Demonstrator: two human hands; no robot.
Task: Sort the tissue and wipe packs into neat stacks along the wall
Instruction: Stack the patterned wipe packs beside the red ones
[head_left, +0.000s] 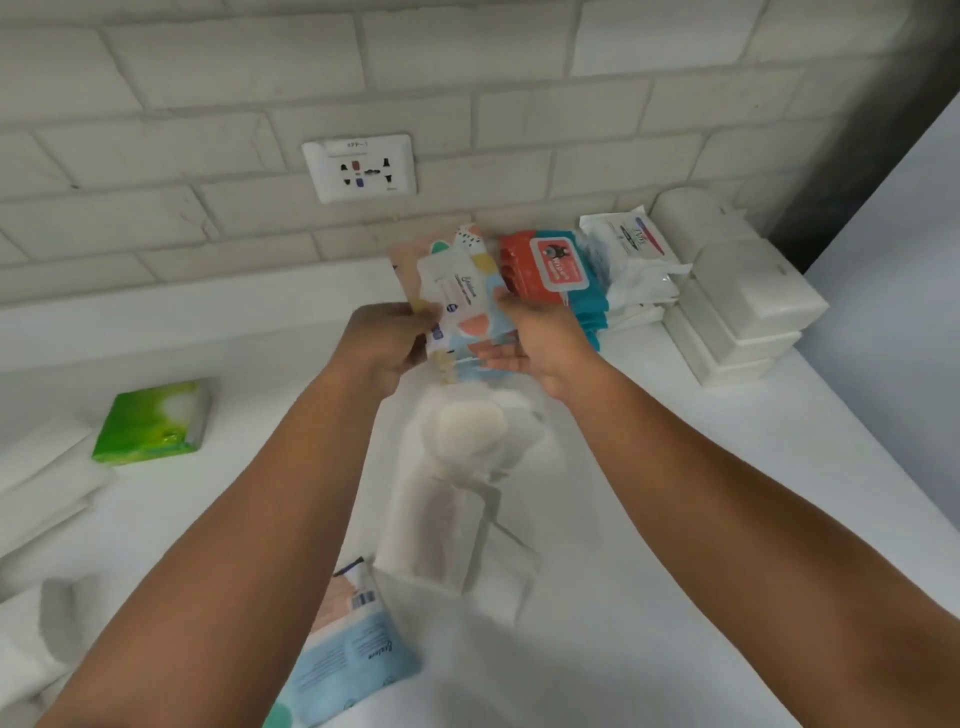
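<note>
- Pastel wipe pack (460, 291), patterned in peach, blue and yellow, is pinched between both hands just left of the red pack stack (553, 270), close to the brick wall (208, 156); the placing looks meant to start or top a matching stack in line.
- Left hand (387, 345) grips the pack's left edge, fingers curled closed on it.
- Right hand (535, 338) presses the right edge, fingers around it, probably squaring it.
- White packs (631, 260) and white boxes (743, 306) are already stacked further right.
- Green pack (153, 421) and a blue pack (353, 660) lie loose on the tabletop (675, 519), apparently unsorted.
</note>
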